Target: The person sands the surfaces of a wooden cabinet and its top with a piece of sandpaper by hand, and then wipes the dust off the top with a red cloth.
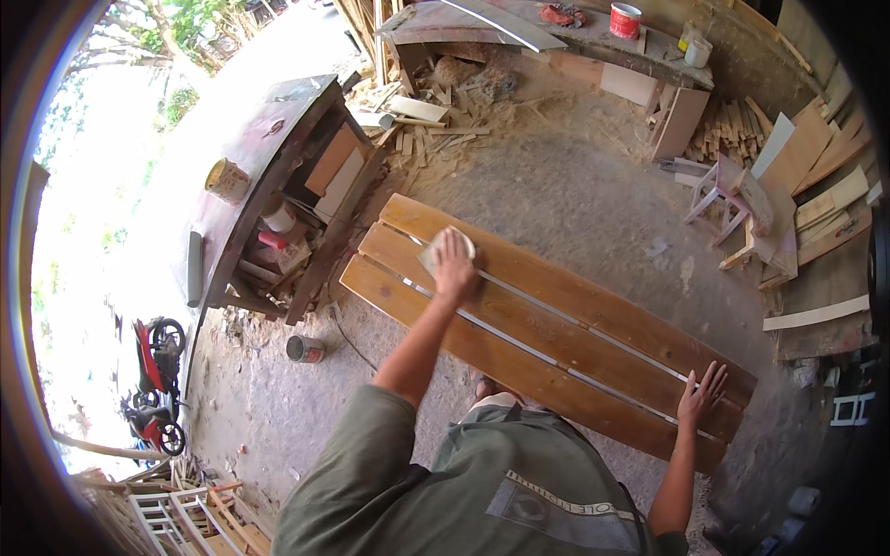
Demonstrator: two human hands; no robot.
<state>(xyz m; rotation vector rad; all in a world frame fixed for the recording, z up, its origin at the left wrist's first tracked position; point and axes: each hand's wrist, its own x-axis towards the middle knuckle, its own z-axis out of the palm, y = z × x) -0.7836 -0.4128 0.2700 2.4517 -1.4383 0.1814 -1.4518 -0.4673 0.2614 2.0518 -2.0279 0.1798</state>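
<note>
Left hand [451,266]: I see it upon a pale pad [429,260] on the planks [556,335], fingers nearly together.
Right hand [701,395]: fingers spread, at the planks' right end.
Worktop [289,111]: carries a tub [227,182].

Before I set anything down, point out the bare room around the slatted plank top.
Bare: the plank top between left hand and right hand, and most floor beyond its far edge. Crowded: the scrap-wood pile and inside the left workbench.

Partly legible capitals [607,508] on the green shirt [389,505], label [627,11] on the red can [623,31] too small to read
</note>
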